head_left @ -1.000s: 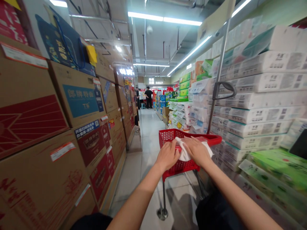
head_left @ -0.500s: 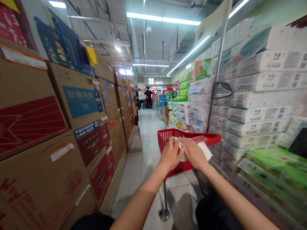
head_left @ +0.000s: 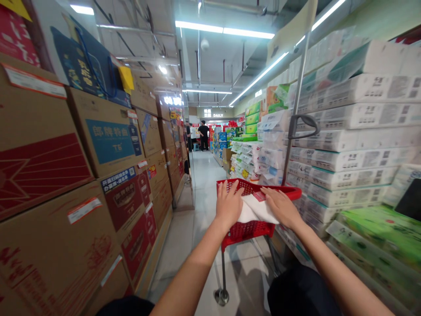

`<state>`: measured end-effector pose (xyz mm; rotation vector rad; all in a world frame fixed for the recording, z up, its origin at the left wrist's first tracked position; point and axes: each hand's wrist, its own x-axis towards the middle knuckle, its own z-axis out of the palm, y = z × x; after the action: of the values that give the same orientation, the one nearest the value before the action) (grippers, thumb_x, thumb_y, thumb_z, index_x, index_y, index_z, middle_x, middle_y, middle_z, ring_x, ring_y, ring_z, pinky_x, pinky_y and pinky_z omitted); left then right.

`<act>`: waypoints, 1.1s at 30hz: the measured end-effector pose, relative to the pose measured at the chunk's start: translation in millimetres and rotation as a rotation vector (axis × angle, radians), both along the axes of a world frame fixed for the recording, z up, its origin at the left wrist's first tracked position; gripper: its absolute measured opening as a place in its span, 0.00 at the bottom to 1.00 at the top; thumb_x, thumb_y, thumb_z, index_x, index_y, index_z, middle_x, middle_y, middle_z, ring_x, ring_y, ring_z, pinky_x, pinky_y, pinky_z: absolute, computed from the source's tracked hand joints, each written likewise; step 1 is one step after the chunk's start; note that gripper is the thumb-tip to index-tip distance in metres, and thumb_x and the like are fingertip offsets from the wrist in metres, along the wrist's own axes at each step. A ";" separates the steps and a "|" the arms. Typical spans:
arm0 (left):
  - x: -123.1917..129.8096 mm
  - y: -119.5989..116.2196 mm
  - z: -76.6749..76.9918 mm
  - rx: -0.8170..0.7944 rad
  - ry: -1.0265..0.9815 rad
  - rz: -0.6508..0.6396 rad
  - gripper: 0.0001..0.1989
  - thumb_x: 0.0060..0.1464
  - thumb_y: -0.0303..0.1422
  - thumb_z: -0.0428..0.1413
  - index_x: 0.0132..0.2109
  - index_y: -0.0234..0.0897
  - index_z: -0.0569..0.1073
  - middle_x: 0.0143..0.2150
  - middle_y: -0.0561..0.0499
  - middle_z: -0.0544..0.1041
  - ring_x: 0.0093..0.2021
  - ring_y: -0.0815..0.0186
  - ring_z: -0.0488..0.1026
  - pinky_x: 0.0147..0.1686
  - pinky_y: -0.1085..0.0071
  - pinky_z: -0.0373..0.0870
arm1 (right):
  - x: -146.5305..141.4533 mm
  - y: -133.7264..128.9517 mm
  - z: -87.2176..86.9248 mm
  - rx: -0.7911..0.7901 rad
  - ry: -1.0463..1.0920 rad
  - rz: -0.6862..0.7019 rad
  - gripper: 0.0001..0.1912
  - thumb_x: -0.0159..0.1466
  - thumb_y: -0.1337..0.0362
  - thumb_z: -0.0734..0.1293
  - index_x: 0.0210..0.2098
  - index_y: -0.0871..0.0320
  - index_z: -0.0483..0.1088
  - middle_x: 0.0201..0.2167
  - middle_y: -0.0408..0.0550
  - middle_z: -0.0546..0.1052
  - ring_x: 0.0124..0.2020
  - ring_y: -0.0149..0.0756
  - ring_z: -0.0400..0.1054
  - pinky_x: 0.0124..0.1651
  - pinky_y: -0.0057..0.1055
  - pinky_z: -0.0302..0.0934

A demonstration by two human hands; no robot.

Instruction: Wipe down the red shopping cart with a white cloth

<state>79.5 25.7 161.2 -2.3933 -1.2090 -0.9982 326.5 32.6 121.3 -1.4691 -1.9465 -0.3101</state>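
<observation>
A red plastic basket [head_left: 253, 229] on a wheeled metal frame stands in front of me, with a pole and a grey hook rising behind its right side. Across the basket top lies a white cloth [head_left: 255, 209], folded or creased. My left hand [head_left: 229, 202] rests on the basket's left part, palm down with fingers spread, touching the cloth's left edge. At the cloth's right side my right hand [head_left: 282, 206] lies with its fingers stretched out, over a red and white label near the rim. Neither hand is wrapped round anything.
Stacked cardboard boxes [head_left: 115, 138] line the left side. On the right rise piles of white tissue packs [head_left: 365, 136], with green packs [head_left: 378, 232] lower down. A tiled aisle [head_left: 205, 171] runs ahead to a person in black [head_left: 203, 135].
My hands have moved apart, the left one leftwards and the right one rightwards. More of the white cloth between them now shows.
</observation>
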 end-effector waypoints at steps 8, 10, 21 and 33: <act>53.4 -19.9 -23.0 0.037 0.151 0.143 0.28 0.66 0.44 0.54 0.62 0.25 0.68 0.51 0.31 0.77 0.51 0.46 0.74 0.53 0.51 0.68 | -8.3 -8.2 -2.1 0.057 0.013 0.079 0.28 0.75 0.57 0.46 0.66 0.50 0.65 0.65 0.46 0.70 0.68 0.40 0.61 0.70 0.52 0.52; 37.8 -11.0 -25.1 0.051 0.200 0.080 0.22 0.66 0.41 0.54 0.60 0.30 0.69 0.48 0.37 0.77 0.48 0.51 0.75 0.48 0.56 0.70 | -3.2 -9.6 -3.1 0.062 0.026 0.120 0.28 0.75 0.58 0.46 0.67 0.50 0.64 0.66 0.45 0.69 0.68 0.39 0.60 0.70 0.52 0.52; -62.4 27.0 -27.4 -0.084 0.007 -0.399 0.17 0.71 0.37 0.41 0.57 0.39 0.70 0.53 0.45 0.75 0.55 0.61 0.71 0.57 0.62 0.67 | 8.2 1.6 -12.3 0.066 0.035 0.191 0.28 0.74 0.56 0.48 0.67 0.51 0.63 0.66 0.47 0.69 0.68 0.42 0.59 0.70 0.55 0.49; -8.1 -3.5 -37.6 0.060 0.028 -0.207 0.20 0.69 0.47 0.46 0.49 0.38 0.73 0.43 0.44 0.76 0.46 0.55 0.72 0.51 0.58 0.69 | 13.0 -4.7 -1.6 0.089 0.172 0.072 0.23 0.72 0.51 0.55 0.57 0.49 0.73 0.57 0.48 0.77 0.61 0.47 0.68 0.70 0.58 0.46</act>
<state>71.4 22.2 123.5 -2.5144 -0.9228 -1.0401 339.5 28.0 119.7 -1.3207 -1.8202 -0.2268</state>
